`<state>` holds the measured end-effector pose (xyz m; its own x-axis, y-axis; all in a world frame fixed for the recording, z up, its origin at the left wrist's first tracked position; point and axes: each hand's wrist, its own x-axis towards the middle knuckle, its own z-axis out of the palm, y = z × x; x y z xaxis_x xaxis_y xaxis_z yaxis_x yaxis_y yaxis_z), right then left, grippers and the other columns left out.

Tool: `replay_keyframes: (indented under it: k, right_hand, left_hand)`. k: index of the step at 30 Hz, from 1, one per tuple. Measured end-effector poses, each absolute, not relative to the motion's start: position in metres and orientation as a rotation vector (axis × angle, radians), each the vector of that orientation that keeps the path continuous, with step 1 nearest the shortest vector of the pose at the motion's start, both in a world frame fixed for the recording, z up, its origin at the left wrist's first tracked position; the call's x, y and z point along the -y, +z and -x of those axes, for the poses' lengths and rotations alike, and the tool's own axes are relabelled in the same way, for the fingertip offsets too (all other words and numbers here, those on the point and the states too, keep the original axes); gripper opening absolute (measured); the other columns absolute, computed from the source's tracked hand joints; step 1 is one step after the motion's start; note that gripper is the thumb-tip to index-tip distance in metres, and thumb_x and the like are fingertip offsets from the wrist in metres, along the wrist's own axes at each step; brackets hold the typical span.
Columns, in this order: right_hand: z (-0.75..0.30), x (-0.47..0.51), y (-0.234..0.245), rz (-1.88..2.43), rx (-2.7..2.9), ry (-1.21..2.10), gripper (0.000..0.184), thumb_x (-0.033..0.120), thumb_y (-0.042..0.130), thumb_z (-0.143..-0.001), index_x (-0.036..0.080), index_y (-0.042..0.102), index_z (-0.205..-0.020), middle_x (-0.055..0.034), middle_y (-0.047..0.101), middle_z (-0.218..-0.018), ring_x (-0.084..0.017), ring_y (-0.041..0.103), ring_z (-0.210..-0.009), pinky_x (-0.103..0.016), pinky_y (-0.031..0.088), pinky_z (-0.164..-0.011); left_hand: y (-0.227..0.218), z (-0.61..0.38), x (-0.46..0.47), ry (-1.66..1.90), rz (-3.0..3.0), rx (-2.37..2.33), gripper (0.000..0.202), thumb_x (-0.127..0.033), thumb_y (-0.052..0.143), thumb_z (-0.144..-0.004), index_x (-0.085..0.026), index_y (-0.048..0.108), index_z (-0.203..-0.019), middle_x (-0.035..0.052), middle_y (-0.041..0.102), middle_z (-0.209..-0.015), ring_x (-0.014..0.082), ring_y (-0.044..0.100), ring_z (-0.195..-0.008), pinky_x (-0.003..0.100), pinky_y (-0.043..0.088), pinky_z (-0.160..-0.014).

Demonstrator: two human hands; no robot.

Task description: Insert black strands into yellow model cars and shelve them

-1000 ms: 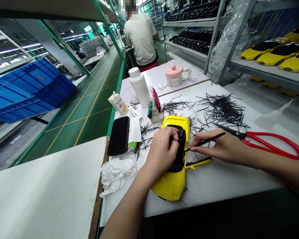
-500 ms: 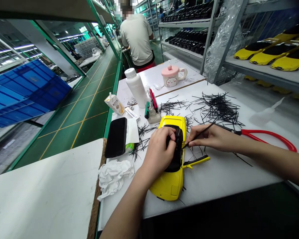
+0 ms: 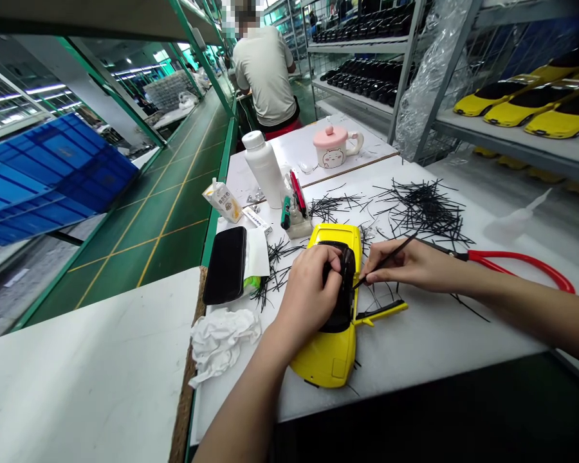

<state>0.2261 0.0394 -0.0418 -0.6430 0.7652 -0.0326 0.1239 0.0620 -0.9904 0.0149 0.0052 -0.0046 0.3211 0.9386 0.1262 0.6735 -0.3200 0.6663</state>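
The yellow toy car (image 3: pixel 330 357) sits on the white table (image 3: pixel 439 341) right in front of the person, nose pointing away, with 1 door (image 3: pixel 383 312) swung open on its right side. The left hand (image 3: pixel 311 292) is curled over the car's black roof, fingers pressing down on it. The right hand (image 3: pixel 405 267) pinches a thin black strip (image 3: pixel 388 257) between thumb and fingertips, and the strip's lower end touches the roof edge.

Red-handled scissors (image 3: pixel 525 263) lie just behind the right hand. Beyond them, a loose pile of black strips (image 3: pixel 422 209) is scattered over the table. Left of the car lie a black phone (image 3: pixel 225 265) and a crumpled white cloth (image 3: pixel 222 337). Further back stand a white bottle (image 3: pixel 265 168), a small carton (image 3: pixel 222 200) and a pink mug (image 3: pixel 332 146). Another person (image 3: pixel 265 71) faces away at the far end.
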Motion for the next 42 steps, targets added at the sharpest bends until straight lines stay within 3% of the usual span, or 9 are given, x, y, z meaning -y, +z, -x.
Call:
replay_keyframes:
  k: [10, 19, 42]
  right_hand:
    - [-0.225, -0.048, -0.049, 0.812, 1.787, 1.745, 0.025, 0.038, 0.073, -0.076, 0.015, 0.065, -0.080, -0.0031, 0.070, -0.082, -0.017, 0.065, -0.081, -0.030, 0.051, -0.078]
    - [-0.221, -0.040, -0.037, 0.812, 2.059, 1.495, 0.024, 0.041, 0.065, -0.083, 0.017, 0.065, -0.082, -0.0018, 0.065, -0.079, -0.017, 0.060, -0.078, -0.029, 0.048, -0.073]
    - [-0.221, -0.040, -0.038, 0.902, 1.931, 1.524, 0.022, 0.038, 0.069, -0.079, 0.017, 0.064, -0.081, -0.0028, 0.067, -0.081, -0.018, 0.062, -0.079, -0.029, 0.049, -0.070]
  left_hand:
    - [-0.004, -0.017, -0.006, 0.711, -2.082, -1.416, 0.018, -0.006, 0.044, -0.081, -0.022, 0.042, -0.076, 0.0037, 0.062, -0.103, 0.0215, 0.054, -0.102, 0.036, 0.041, -0.089]
    - [-0.006, -0.013, -0.009, 0.687, -2.062, -1.337, 0.017, -0.006, 0.045, -0.082, -0.023, 0.043, -0.077, 0.0037, 0.062, -0.105, 0.0208, 0.055, -0.105, 0.034, 0.042, -0.089]
    - [-0.005, -0.013, -0.007, 0.707, -2.010, -1.332, 0.017, -0.006, 0.045, -0.083, -0.022, 0.043, -0.077, 0.0027, 0.061, -0.106, 0.0192, 0.053, -0.104, 0.033, 0.039, -0.091]
